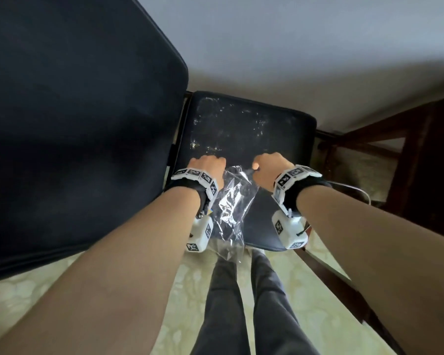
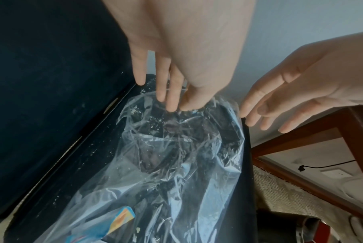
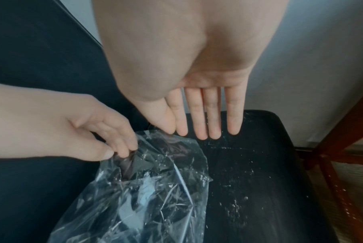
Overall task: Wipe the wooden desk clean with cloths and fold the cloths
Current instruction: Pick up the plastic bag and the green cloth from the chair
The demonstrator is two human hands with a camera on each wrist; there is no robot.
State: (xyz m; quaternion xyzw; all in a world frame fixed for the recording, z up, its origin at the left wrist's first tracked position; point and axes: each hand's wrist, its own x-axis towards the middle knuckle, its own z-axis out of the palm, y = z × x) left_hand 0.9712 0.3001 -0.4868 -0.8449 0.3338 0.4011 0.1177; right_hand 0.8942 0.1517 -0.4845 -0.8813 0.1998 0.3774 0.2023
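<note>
A clear, crinkled plastic bag [image 1: 231, 201] hangs in front of a black padded seat [image 1: 254, 119]. White crumbs are strewn over the seat. My left hand [image 1: 208, 163] pinches the bag's top rim between thumb and fingers [image 2: 174, 106] [image 3: 122, 151]. At the rim's other corner, my right hand [image 1: 267, 167] holds the film between thumb and forefinger, the other fingers straight [image 3: 176, 131] [image 2: 251, 115]. A blue and orange label [image 2: 122, 218] shows low in the bag. No cloth and no desk top is in view.
A large dark padded panel [image 1: 75, 124] rises to the left of the seat. Reddish-brown wooden legs and rails [image 1: 420, 149] stand to the right. My legs in dark trousers [image 1: 241, 303] stand on a pale patterned floor [image 1: 185, 290]. A white cable [image 1: 354, 188] trails at the right.
</note>
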